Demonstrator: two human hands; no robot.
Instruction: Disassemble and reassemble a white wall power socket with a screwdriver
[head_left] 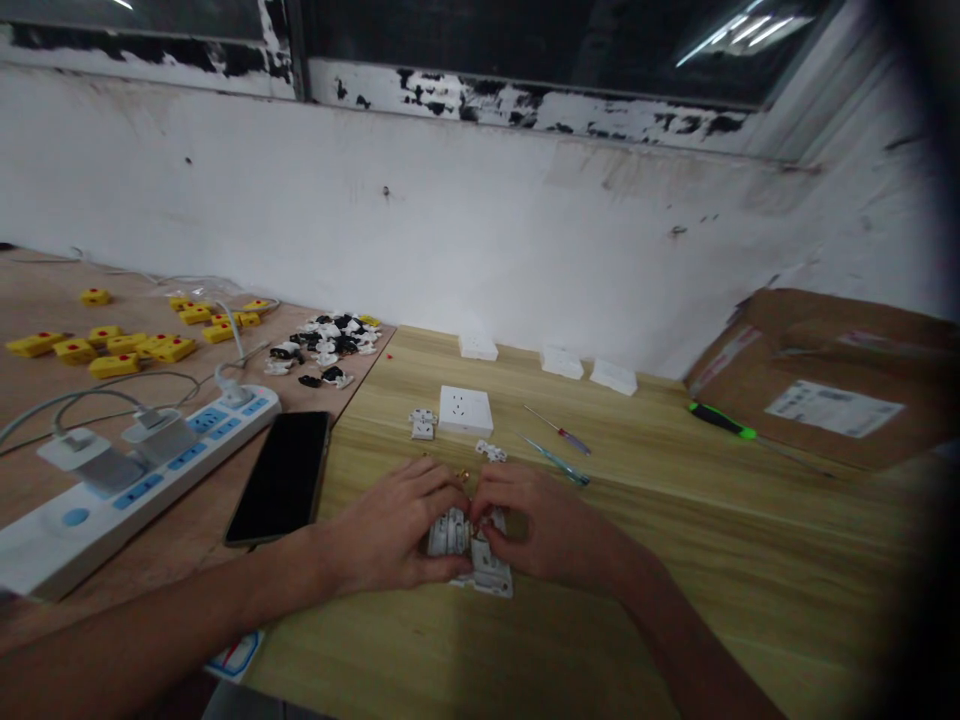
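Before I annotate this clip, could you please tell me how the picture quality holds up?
Head view: dim overall; bright streaks of lamp glare on the dark window; a soft shadow on the wooden table below the hands; black, blurred vignetting down the right edge; small parts between the fingers too soft to make out.

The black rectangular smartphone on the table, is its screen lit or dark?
Dark: the smartphone has a plain black screen, with no picture or text. Whether it is switched off, I cannot tell.
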